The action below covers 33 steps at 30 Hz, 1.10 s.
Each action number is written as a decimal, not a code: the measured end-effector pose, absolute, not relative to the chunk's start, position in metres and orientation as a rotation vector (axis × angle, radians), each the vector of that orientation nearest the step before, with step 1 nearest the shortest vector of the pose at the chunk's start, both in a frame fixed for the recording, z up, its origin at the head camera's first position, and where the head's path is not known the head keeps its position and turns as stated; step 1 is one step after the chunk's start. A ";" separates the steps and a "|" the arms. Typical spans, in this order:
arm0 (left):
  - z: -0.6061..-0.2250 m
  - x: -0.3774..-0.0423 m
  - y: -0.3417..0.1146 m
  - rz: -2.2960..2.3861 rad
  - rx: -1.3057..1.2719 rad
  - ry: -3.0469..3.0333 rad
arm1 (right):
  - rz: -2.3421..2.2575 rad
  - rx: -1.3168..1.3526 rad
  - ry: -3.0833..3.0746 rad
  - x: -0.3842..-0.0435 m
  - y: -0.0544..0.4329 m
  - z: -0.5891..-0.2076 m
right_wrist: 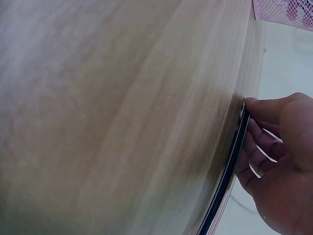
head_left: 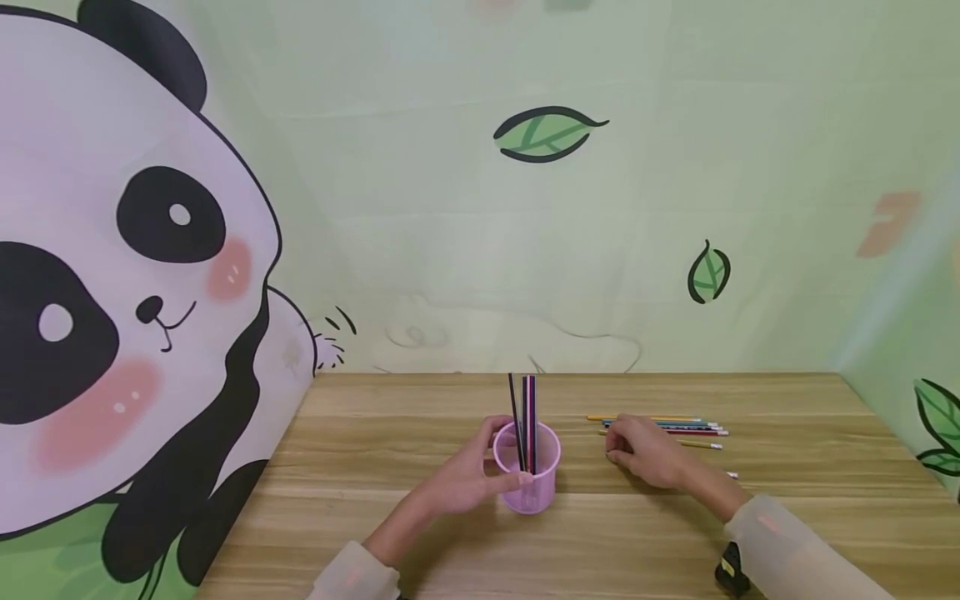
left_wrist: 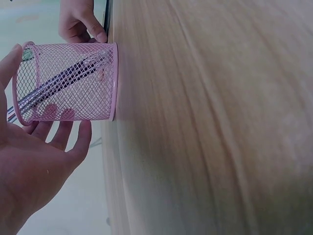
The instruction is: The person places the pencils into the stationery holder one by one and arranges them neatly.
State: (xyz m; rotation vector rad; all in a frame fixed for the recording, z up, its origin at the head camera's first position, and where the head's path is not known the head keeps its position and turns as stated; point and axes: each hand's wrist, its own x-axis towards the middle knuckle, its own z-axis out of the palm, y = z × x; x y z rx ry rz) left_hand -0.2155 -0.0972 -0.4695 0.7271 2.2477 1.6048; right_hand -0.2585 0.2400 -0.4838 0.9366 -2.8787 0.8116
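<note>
A pink mesh pencil cup [head_left: 542,493] stands upright on the wooden table, with several dark pencils [head_left: 531,408] leaning inside it. My left hand [head_left: 463,477] holds the cup from its left side, thumb at the near side and fingers around the far side. In the left wrist view the left hand's fingers [left_wrist: 82,139] lie against the mesh [left_wrist: 73,83]. To the right of the cup, my right hand [head_left: 651,452] is low at the table, over the left ends of several loose pencils. The right wrist view shows its thumb and fingers pinching the end of a dark pencil [right_wrist: 226,174].
Several loose pencils [head_left: 693,432] with white erasers lie side by side, reaching out right of the right hand. Behind the wooden table [head_left: 420,408] hangs a pale green backdrop [head_left: 420,208] with a panda and leaves. A small black object [head_left: 731,572] shows beside the right sleeve.
</note>
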 end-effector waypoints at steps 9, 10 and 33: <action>-0.469 -0.214 -0.099 1.599 0.719 2.257 | 0.886 0.886 -2.876 -0.259 0.238 -0.472; -0.469 -0.214 -0.099 1.599 0.720 2.258 | 0.896 0.880 -2.870 -0.260 0.238 -0.469; -0.468 -0.214 -0.099 1.592 0.727 2.251 | 1.097 0.897 -2.468 -0.242 0.217 -0.363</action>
